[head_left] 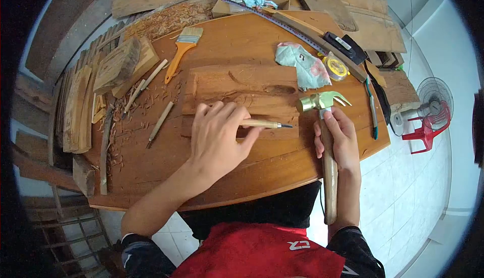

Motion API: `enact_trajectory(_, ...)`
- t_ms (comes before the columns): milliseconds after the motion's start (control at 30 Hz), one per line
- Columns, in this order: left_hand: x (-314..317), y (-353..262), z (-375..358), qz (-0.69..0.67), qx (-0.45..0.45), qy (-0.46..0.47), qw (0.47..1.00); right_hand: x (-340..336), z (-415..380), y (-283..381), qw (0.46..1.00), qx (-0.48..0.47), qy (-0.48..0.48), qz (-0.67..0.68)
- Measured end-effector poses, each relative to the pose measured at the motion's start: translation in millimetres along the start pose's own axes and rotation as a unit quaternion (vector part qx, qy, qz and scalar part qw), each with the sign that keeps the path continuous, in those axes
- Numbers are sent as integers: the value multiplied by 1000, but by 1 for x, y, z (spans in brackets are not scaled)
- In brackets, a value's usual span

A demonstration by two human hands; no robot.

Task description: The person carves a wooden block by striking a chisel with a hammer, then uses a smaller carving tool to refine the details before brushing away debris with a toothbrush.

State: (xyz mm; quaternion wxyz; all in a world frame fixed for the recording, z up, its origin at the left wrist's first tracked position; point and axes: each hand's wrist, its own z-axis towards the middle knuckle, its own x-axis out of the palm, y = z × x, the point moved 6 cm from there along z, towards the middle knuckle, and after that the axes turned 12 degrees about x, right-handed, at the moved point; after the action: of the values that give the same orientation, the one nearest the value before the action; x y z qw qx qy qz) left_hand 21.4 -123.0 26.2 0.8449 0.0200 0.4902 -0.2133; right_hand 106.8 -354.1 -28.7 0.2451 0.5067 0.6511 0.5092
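My left hand point(217, 134) is closed around a wooden-handled chisel point(262, 123), its dark metal tip pointing right, above a carved wooden board point(262, 81). The board lies flat on the table and shows grooves and hollows; my left hand hides part of it. At the board's right side, my right hand point(341, 139) grips a claw hammer point(328, 167) just under its head. The hammer's brass-coloured head is at the top, claw to the right, and its handle hangs down past the table's front edge.
On the table point(242, 177) lie a brush point(180, 56), chisels point(161, 124), wood shavings, wood blocks point(118, 68), a patterned cloth point(305, 66), a tape measure point(335, 67), a long ruler point(282, 24) and a teal-handled tool point(372, 109). A red stool point(428, 129) and fan stand right.
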Motion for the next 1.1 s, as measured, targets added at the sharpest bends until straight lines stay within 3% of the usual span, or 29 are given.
enact_trajectory(267,5,-16,9,-40,15,-14,999,0,0,-1,1000,0,0,2)
enact_trajectory(533,-7,13,11,27,1,-5,1000,-1,-1,-1,1000,3,-12,-14)
enact_trajectory(667,-16,21,12,-16,0,31,999,0,-1,-1,1000,0,-11,-20)
enact_trajectory(800,-9,17,13,-194,77,32,977,1,-1,-1,1000,4,-17,-9)
enact_trajectory(900,-2,5,15,-174,148,118,966,2,-2,1,1000,3,-22,-18)
enact_trajectory(1100,-9,13,14,-133,184,122,966,1,-2,-2,1000,10,-26,-11)
